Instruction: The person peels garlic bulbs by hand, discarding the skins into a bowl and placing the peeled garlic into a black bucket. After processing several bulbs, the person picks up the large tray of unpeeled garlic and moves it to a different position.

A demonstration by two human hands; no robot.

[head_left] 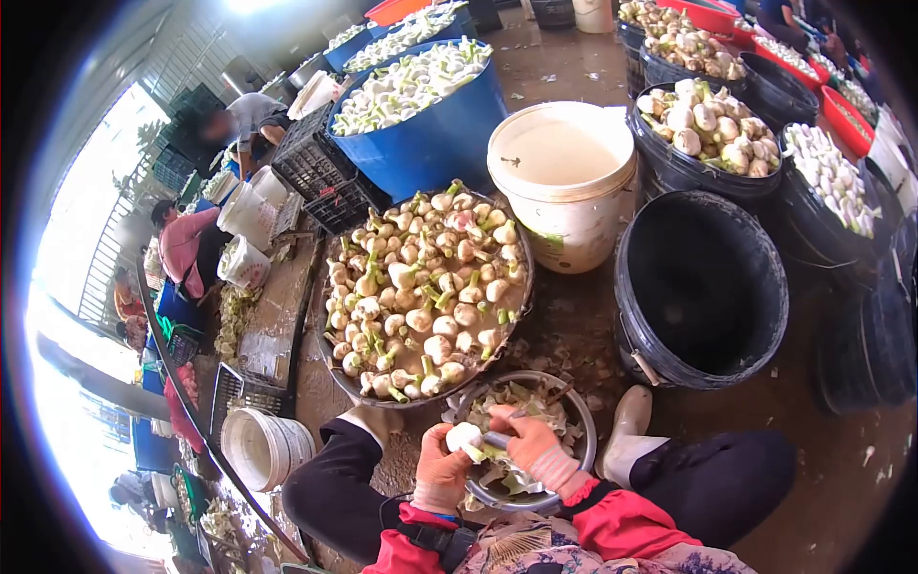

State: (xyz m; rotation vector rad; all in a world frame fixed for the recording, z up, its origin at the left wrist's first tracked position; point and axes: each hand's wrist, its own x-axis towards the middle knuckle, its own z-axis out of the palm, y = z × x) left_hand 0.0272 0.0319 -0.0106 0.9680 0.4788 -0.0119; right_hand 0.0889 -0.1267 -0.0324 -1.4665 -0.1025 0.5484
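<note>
My left hand (pixel 443 471), in an orange and white glove, is closed round a white bulb with a green stem (pixel 466 439). My right hand (pixel 535 448), gloved the same way, grips a small tool with a dark grey part (pixel 496 440) that meets the bulb's side. Both hands are over a metal basin (pixel 589 445) holding peeled skins and leaves (pixel 531 407). Just beyond the basin stands a wide round tub (pixel 525 304) full of unpeeled bulbs with cut green stems (pixel 421 287).
A white bucket (pixel 574 225) and an empty black bucket (pixel 631 330) stand ahead to the right. Behind are a blue tub of white bulbs (pixel 430 143) and black crates (pixel 320 167). People (pixel 186 244) sit at the left. More filled tubs (pixel 708 177) stand at the right.
</note>
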